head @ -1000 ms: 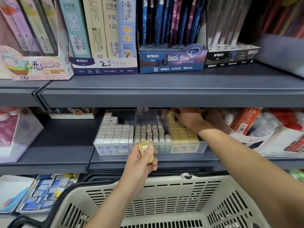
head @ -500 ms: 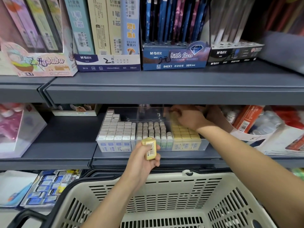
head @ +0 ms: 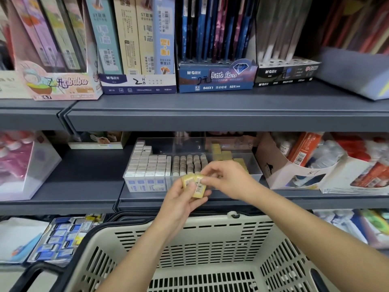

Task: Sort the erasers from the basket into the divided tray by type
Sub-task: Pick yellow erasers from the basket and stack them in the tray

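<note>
Yellow erasers (head: 194, 184), two small wrapped blocks by the look of it, barcodes up, cradled in the left hand (head: 180, 202): fingers (head: 203, 196) curled beneath, thumb pressed on top. Held that way, seemingly, to keep a small stock ready while feeding them out singly. Right hand (head: 230, 180) meeting them from the other side, fingertips (head: 207, 181) pinching the edge of the upper block, other fingers loosely bent. Whether already lifted free or merely gripped, cannot tell.

Just beyond both sets of fingers, on the shelf (head: 84, 178), the divided tray (head: 257, 177). White erasers (head: 147, 165) packed upright in the compartment beyond the left fingers. Round grey erasers (head: 187, 162) in the middle one, straight behind the pinch. Matching yellow blocks (head: 223, 153) stacked beyond the right knuckles. Stood on end in rows, presumably to keep each kind apart and easy to count. Gaps visible at the back of the compartments, so room left.

Below the wrists, the basket (head: 210, 223), walls only in view; no telling how many erasers remain inside.

Step in hand, as judged: passing one yellow block from left to right for the right-hand compartment. Next move calling for a short reach past the grey rows, block turned upright to match its neighbours. Risk: the second block slipping from under the left thumb during the pull.
</note>
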Demonstrator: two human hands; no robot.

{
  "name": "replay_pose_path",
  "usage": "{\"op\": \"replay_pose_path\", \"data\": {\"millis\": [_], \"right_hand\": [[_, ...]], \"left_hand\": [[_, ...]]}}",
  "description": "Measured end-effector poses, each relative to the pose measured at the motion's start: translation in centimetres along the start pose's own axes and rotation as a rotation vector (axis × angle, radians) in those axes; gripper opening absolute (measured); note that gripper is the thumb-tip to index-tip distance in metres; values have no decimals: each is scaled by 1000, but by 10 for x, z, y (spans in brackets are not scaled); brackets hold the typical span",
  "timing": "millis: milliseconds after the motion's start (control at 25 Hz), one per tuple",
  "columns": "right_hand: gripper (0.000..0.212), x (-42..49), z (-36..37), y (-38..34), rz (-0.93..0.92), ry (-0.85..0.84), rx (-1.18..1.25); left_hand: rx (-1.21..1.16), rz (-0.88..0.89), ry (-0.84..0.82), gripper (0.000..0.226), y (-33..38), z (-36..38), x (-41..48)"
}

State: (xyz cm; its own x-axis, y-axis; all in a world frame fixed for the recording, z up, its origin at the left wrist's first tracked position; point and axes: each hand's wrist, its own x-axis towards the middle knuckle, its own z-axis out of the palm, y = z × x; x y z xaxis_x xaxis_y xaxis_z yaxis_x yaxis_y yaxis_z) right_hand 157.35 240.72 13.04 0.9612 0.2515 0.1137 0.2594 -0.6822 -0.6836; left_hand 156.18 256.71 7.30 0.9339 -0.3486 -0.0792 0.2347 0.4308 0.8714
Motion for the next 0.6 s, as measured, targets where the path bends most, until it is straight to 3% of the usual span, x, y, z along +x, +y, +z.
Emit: {"op": "replay_pose_path", "data": {"millis": [80, 160, 240, 360, 480, 600], "right_hand": [[7, 3, -17, 5, 149, -32, 253], [16, 15, -39, 18, 242, 107, 339], [26, 31, -61, 34, 271, 287, 65], [37, 52, -74, 58, 252, 314, -388], [30, 65, -69, 73, 199, 289, -528], [19, 80, -55, 80, 231, 79, -485]], "left_hand": [[27, 2, 0, 32, -1, 0, 0], [77, 5, 10, 31, -1, 0, 1], [140, -6, -5, 25, -2, 0, 2], [181, -22, -31, 21, -4, 0, 4], [177, -24, -33, 20, -6, -1, 5], [157, -25, -35, 24, -7, -2, 5]]}}
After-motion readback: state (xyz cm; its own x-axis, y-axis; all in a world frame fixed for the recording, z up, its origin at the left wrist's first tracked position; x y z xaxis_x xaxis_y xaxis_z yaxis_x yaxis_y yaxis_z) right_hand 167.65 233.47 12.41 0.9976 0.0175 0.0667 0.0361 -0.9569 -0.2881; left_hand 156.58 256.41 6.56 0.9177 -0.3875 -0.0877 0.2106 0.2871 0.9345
